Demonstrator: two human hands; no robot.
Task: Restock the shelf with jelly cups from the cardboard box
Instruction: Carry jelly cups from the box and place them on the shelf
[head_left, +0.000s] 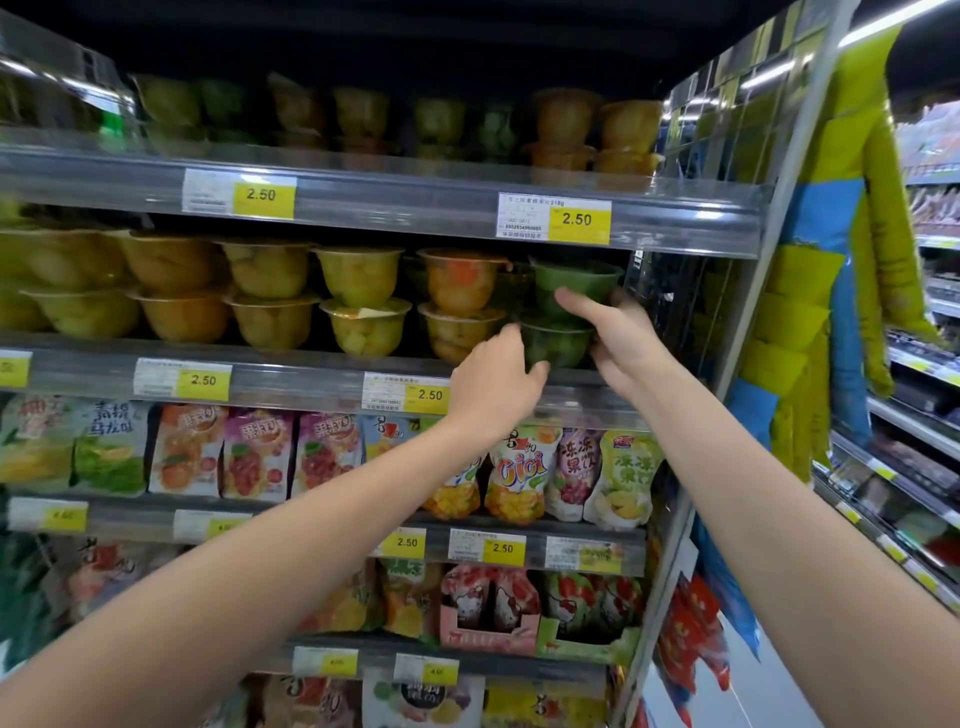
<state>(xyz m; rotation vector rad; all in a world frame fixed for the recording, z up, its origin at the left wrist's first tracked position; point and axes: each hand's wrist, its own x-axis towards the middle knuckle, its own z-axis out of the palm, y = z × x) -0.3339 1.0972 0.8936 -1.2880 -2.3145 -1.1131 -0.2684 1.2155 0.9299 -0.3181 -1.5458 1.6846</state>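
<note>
your left hand (493, 379) grasps the lower green cup (556, 345); your right hand (618, 332) curls round the upper green cup (576, 278) stacked on it, at 3 o'clock of the orange cups (460, 291) on the shelf (291, 374). let go unevenly and the top one could tip and slide off.

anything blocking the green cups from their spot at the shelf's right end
Nothing visible. The left hand holds the lower green cup, the right hand the upper green cup, already stacked between the orange cups and the side panel.
</note>
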